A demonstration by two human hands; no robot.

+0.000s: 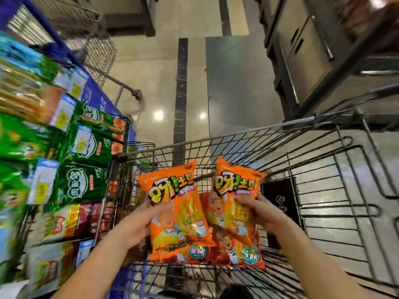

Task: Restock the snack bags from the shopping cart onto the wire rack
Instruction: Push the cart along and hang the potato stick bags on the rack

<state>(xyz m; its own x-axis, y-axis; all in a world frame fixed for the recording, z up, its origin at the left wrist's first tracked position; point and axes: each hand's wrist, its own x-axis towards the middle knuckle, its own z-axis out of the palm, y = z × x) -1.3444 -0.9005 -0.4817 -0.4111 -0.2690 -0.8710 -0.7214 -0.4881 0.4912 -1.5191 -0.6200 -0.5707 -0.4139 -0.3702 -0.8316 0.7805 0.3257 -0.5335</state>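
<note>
Two glossy orange foil snack bags with cartoon print are held up above the wire-mesh metal shopping cart (pixel 280 147), the left bag (pixel 172 203) tilted leftward, the right bag (pixel 235 195) leaning right, side by side and apart. Red-orange bags (pixel 248 253) lie in the cart beneath. The wire rack (pixel 103 203) at left hangs full of green packets.

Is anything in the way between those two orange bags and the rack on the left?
Only the cart's left wall. Both orange bags are held above it, so they should pass over to the rack, which already looks packed with bags.
</note>
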